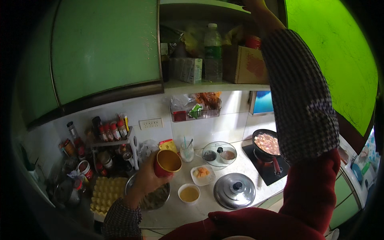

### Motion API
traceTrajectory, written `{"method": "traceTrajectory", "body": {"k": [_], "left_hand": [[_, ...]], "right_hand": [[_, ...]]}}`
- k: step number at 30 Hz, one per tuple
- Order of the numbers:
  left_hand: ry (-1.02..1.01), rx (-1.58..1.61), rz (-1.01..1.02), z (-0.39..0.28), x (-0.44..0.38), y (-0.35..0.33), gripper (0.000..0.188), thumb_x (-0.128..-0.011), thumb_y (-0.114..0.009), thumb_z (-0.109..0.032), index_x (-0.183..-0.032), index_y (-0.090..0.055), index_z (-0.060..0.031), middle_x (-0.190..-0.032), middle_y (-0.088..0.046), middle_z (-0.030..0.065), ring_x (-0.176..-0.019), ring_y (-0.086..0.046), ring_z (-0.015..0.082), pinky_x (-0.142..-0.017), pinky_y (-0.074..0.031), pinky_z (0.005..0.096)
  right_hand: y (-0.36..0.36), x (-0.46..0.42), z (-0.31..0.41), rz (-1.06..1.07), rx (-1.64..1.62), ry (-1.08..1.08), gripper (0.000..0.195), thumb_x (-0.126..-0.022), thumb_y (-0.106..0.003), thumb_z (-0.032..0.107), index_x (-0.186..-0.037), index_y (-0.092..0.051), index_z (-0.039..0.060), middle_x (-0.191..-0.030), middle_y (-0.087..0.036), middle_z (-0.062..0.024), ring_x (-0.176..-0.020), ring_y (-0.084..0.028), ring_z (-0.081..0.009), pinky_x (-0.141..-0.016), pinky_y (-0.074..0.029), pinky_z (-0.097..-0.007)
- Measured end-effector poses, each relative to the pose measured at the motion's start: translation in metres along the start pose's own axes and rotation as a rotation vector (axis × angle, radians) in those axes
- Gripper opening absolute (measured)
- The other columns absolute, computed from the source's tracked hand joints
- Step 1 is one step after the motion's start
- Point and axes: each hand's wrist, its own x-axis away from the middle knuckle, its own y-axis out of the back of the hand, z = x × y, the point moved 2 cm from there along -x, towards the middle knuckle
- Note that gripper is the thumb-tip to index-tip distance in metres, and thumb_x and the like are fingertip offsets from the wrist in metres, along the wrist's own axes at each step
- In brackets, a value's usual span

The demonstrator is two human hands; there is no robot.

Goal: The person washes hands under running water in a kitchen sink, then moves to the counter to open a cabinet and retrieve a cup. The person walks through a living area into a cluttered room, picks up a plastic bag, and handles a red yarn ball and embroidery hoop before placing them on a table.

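My left hand (151, 178) is closed around a red cup (163, 172) with a yellow inside, its mouth tilted toward me. Beneath that hand is a metal bowl (166, 196) with dark contents, partly covered by my wrist. My right hand (256, 4) is raised to the upper shelf (207, 3) of an open wall cabinet; its fingers are cut off by the top edge, so any grip is hidden. On the shelf below stand a plastic bottle (212, 66), a cardboard box (250, 64) and a small carton pack (187, 69).
On the counter are a bowl of yellowish liquid (189, 194), a plate (207, 180) with orange pieces, a metal lid (228, 196) and a glass lid (220, 145). A frying pan (266, 143) of diced food sits on a cooktop (274, 174). Egg trays (106, 193) and a spice rack (134, 150) stand left.
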Motion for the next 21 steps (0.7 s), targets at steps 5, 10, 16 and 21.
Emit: {"method": "traceTrajectory", "body": {"k": [5,10,16,21], "left_hand": [[0.088,0.061,-0.003,0.048,0.008,0.023,0.067,-0.064,-0.081,-0.017,-0.119,-0.046,-0.0043,-0.109,-0.057,0.0147,-0.102,-0.056,0.0266,-0.087,-0.045,0.0362],[0.106,0.100,0.006,0.084,0.008,0.035,0.068,-0.064,-0.081,-0.017,-0.120,-0.045,-0.0042,-0.108,-0.058,0.0141,-0.099,-0.058,0.0264,-0.084,-0.047,0.0350],[0.079,0.111,0.027,0.097,-0.009,0.032,0.072,-0.064,-0.082,-0.019,-0.122,-0.043,-0.0031,-0.112,-0.057,0.0154,-0.101,-0.058,0.0269,-0.085,-0.047,0.0352],[0.069,0.102,0.098,0.102,-0.020,0.024,0.074,-0.064,-0.082,-0.021,-0.124,-0.042,-0.0049,-0.114,-0.056,0.0155,-0.103,-0.057,0.0272,-0.086,-0.047,0.0359]], "right_hand": [[-0.064,-0.020,-0.006,-0.059,0.089,0.021,0.027,-0.081,-0.068,0.027,-0.082,-0.060,0.0006,-0.074,-0.061,-0.0095,-0.060,-0.054,-0.0164,-0.054,-0.042,-0.0330],[-0.104,-0.026,-0.006,-0.095,0.280,0.056,0.029,-0.081,-0.067,0.025,-0.092,-0.057,0.0010,-0.084,-0.060,-0.0093,-0.071,-0.054,-0.0166,-0.061,-0.043,-0.0326],[-0.124,-0.024,-0.007,-0.115,0.436,0.111,0.034,-0.082,-0.067,0.024,-0.104,-0.052,0.0016,-0.095,-0.059,-0.0091,-0.083,-0.055,-0.0168,-0.070,-0.045,-0.0320],[-0.119,-0.007,0.004,-0.157,0.514,0.246,0.041,-0.083,-0.067,0.022,-0.114,-0.049,0.0020,-0.105,-0.058,-0.0089,-0.094,-0.056,-0.0169,-0.077,-0.046,-0.0315]]}}
